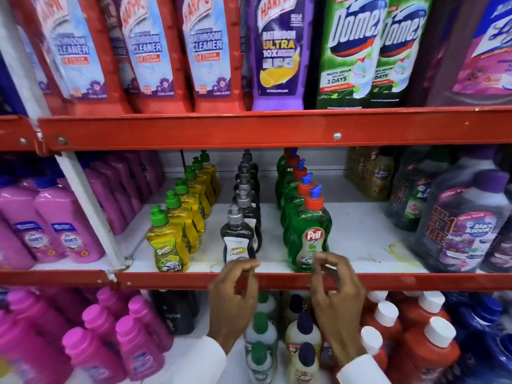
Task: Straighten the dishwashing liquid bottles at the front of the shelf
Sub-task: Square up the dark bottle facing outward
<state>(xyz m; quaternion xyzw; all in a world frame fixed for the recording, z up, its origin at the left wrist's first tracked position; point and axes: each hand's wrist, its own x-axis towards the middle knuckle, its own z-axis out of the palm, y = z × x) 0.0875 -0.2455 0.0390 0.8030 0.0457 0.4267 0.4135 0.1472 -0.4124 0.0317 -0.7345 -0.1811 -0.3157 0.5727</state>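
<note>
Three rows of dishwashing liquid bottles run front to back on the middle shelf. The front yellow bottle with a green cap stands at the left. In the centre stands the front black bottle with a grey cap. On the right is the front green Pril bottle with an orange and blue cap. My left hand hovers just below the black bottle, fingers curled and empty. Just in front of the Pril bottle's base, my right hand is likewise curled and holds nothing.
The red front rail of the shelf runs under both hands. Pink bottles stand at the left, purple Max Kleen bottles at the right. Tall cleaner bottles fill the shelf above, and more bottles crowd the shelf below.
</note>
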